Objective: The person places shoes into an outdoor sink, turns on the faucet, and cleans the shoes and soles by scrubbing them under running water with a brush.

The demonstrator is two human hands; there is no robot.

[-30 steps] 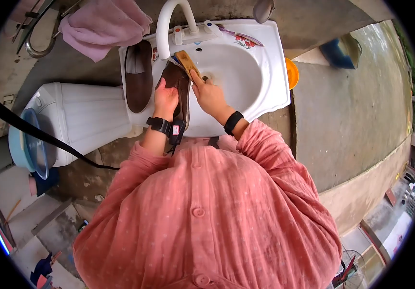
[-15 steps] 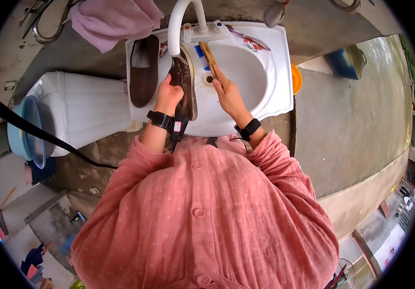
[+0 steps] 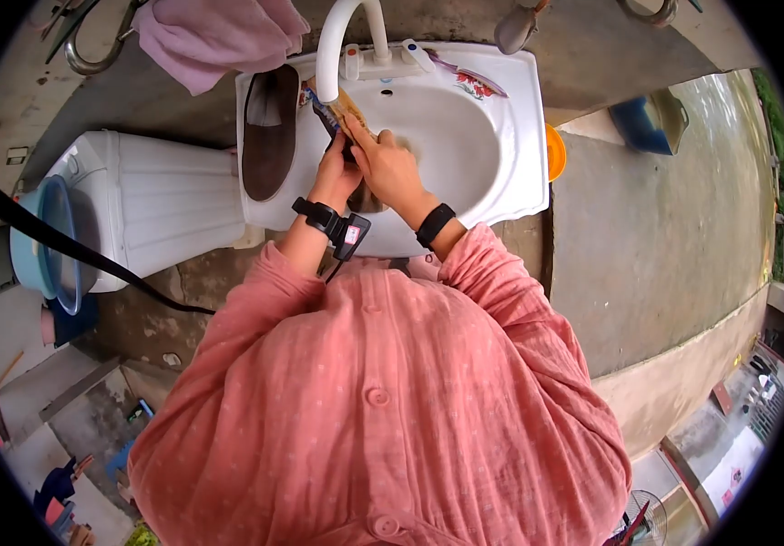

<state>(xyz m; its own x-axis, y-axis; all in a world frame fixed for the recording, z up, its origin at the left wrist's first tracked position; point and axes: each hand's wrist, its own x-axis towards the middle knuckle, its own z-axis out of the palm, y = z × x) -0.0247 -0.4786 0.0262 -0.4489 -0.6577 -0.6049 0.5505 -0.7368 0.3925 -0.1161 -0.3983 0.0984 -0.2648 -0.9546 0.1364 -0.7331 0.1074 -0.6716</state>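
Over the white sink [image 3: 474,182], my left hand [image 3: 332,175] is closed round a wet brown shoe [image 3: 367,198], most of which my hands cover. My right hand [image 3: 390,167] grips a wooden scrubbing brush [image 3: 352,109] with blue bristles. The brush lies against the shoe, below the spout of the white faucet [image 3: 328,68], and its bristles are mostly hidden. A second brown shoe [image 3: 268,150] rests on the sink's left ledge.
A toothbrush [image 3: 469,73] lies on the sink's back right rim. Left of the sink stands a white washing machine [image 3: 164,200] with blue basins [image 3: 41,241]. A pink towel [image 3: 214,41] hangs at the back. An orange basin [image 3: 555,153] shows at the right.
My right hand has brought the brush left from the basin onto the shoe. My left hand has shifted slightly right and down with the shoe, which now sits more hidden.
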